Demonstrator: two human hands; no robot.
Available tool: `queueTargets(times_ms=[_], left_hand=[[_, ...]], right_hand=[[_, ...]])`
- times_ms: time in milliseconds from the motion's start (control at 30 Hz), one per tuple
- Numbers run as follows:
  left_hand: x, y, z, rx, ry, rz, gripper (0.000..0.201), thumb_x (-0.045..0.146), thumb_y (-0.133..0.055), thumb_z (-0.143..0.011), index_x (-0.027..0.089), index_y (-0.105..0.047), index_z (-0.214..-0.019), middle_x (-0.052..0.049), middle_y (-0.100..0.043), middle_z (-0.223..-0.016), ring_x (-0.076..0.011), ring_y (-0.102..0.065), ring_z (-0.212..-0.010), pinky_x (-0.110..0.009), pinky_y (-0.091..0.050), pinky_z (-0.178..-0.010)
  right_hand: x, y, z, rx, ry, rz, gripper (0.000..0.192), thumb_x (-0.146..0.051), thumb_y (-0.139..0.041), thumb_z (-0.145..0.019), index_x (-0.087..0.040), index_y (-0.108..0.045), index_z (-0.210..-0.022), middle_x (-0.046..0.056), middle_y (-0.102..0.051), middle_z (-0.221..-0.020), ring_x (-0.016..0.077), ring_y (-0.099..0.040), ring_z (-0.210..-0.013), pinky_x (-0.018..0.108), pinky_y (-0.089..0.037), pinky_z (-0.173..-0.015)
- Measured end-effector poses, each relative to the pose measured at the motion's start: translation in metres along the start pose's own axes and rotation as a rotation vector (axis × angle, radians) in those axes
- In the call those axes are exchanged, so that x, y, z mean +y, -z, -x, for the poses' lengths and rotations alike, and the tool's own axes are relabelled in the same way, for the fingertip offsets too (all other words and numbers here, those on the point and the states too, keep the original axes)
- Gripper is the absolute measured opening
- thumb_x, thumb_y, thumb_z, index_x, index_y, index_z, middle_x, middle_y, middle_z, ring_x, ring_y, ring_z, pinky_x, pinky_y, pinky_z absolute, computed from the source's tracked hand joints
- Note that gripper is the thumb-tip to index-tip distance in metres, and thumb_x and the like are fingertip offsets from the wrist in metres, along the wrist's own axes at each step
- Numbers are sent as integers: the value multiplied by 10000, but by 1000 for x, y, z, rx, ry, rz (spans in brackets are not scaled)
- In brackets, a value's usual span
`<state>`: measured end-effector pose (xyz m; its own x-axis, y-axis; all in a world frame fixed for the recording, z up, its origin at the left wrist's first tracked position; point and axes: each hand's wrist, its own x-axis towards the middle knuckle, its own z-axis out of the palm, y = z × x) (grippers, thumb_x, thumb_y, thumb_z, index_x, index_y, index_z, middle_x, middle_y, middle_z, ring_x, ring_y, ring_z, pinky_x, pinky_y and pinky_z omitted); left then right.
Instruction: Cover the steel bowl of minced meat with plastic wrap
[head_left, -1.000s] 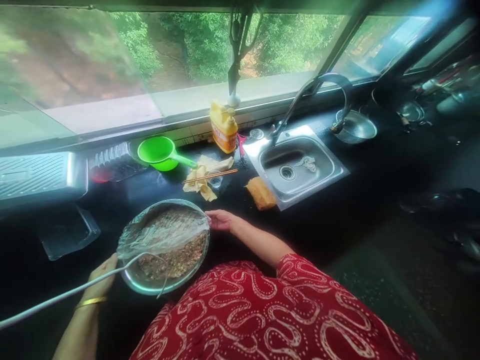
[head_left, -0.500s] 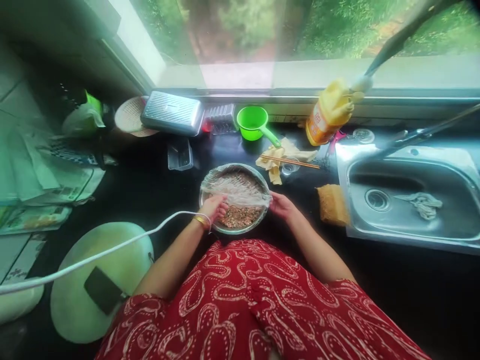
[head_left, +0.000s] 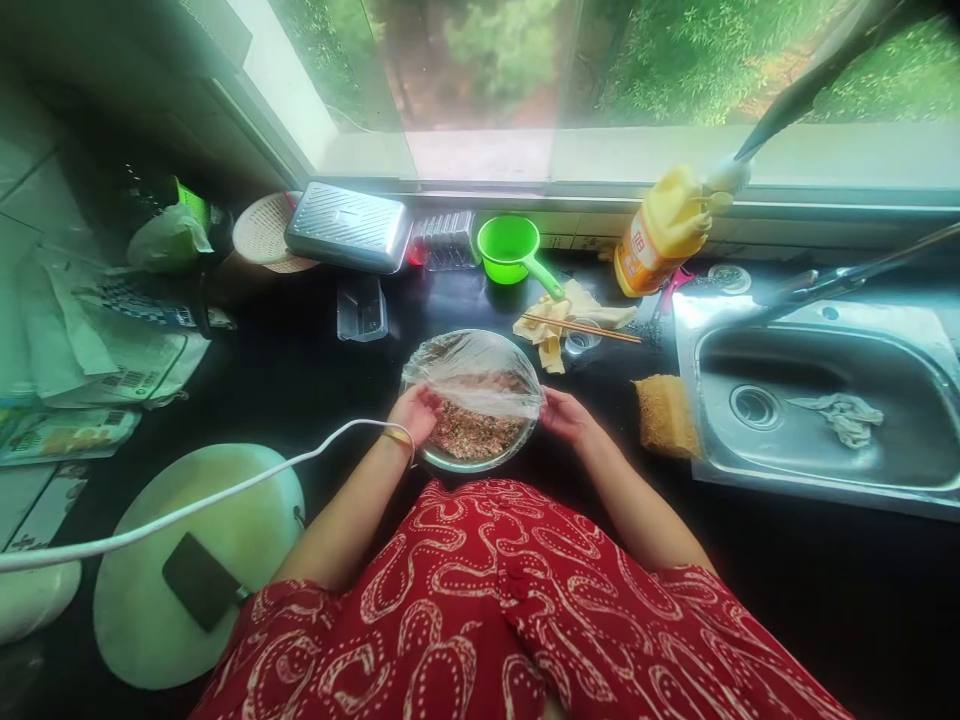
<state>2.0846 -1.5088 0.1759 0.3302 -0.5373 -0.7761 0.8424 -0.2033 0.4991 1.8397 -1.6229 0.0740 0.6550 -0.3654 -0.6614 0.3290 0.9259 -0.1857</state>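
Plastic film (head_left: 480,370) part-way across the bowl (head_left: 471,466), and both my hands are on it!

From the head camera: the bowl sits right in front of me, close to the front edge of the worktop (head_left: 300,375), about midway along. The film covers its far part; on the near side, the brown minced mixture (head_left: 480,432) shows bare. My left hand (head_left: 417,412) has its fingers curled on the film at the bowl's left rim. Over to my right hand (head_left: 564,412), pinching the film's edge at the right rim; whether it grips the rim too, I can't tell.

Beyond the bowl, chopsticks (head_left: 604,331) lie across a crumpled pale-yellow cloth (head_left: 551,350). Along the worktop's back edge, from the left: a silver box (head_left: 349,228), the green dipper (head_left: 504,255), then a yellow jug (head_left: 656,240).

At the right end, it's the steel sink (head_left: 795,484), a rag (head_left: 847,415) in its basin and a brown sponge (head_left: 666,415) against its left rim. Down at the left, towards the front edge, a dark-bladed cleaver (head_left: 199,582) lies flat on the round board (head_left: 135,620). And a white cable (head_left: 296,462) runs in from the left, reaching my left wrist!
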Motion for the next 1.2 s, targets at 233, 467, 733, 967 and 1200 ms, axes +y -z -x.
queueTargets(times_ms=[233, 467, 733, 967, 1200], left_hand=[[-7, 41, 30, -75, 94, 64, 258, 196, -414, -912, 146, -581, -721, -80, -659, -752, -190, -668, -739, -342, -576, -662], [-13, 64, 39, -96, 151, 120, 367, 220, -311, -969, 150, -597, -749, -42, -597, -653, -116, -560, -514, -217, -466, -454], [15, 44, 7, -170, 54, 197, 322, 239, -431, -939, 151, -514, -640, 11, -465, -505, -97, -494, -469, -217, -456, -498], [49, 72, -10, -70, 34, 22, 335, 192, -442, -946, 157, -432, -613, 36, -420, -471, -71, -441, -403, -183, -408, -425], [31, 129, -12, -26, 139, -145, 263, 192, -529, -925, 136, -512, -669, 65, -394, -433, -39, -381, -334, -121, -287, -326]], right_hand=[[-3, -4, 7, -21, -21, 76, 147, -126, -490, -899, -89, -627, -863, -15, -563, -594, 44, -465, -461, 131, -437, -453], [-5, -5, 13, 21, -24, 139, 198, -163, -504, -895, -130, -597, -722, -44, -464, -498, 45, -424, -428, 136, -430, -434], [19, 0, 25, 33, -110, 111, 142, -197, -514, -879, -145, -632, -820, -9, -566, -598, 69, -478, -467, 187, -503, -491], [50, 3, 25, 15, -117, 4, 110, -202, -602, -848, -162, -598, -745, -28, -556, -588, 52, -472, -471, 163, -479, -487], [63, 1, 24, 18, -8, 1, 197, -270, -758, -748, -162, -594, -731, -47, -513, -545, 57, -446, -469, 162, -401, -411]])
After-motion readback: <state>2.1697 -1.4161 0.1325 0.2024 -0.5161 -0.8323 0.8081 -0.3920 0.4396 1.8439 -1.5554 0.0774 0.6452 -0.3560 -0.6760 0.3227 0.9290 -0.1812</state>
